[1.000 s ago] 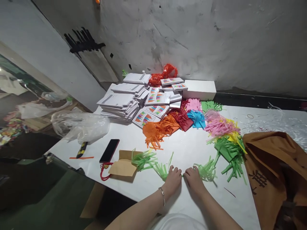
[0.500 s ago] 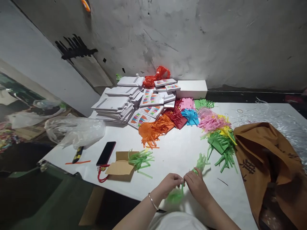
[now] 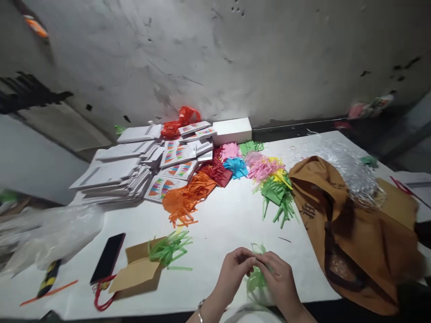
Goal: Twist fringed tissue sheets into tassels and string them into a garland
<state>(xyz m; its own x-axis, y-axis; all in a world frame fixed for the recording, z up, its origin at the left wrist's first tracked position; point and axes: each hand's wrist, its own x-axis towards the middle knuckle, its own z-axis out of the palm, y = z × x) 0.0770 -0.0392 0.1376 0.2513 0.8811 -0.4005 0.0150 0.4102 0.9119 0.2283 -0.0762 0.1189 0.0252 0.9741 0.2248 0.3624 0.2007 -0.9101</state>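
My left hand and my right hand meet fingertip to fingertip over the front of the table, both closed. Between them they pinch a light green tissue-paper tassel. Its strips hang below the fingers, and a few thin ends show just above them. The pinched part is hidden by the fingertips. To the left, another bundle of green strips rests at the mouth of an opened brown cardboard piece. Darker green tassels lie beyond my right hand.
Orange tassels, blue tassels and pink tassels lie mid-table. White packet stacks and a white box stand behind. At left are a phone and a yellow-black cutter; a brown cloth bag covers the right side.
The view has turned right, so the table's contents appear further left. My hands have come closer together over the green tassel, and my right hand no longer covers a separate green bunch beyond it.
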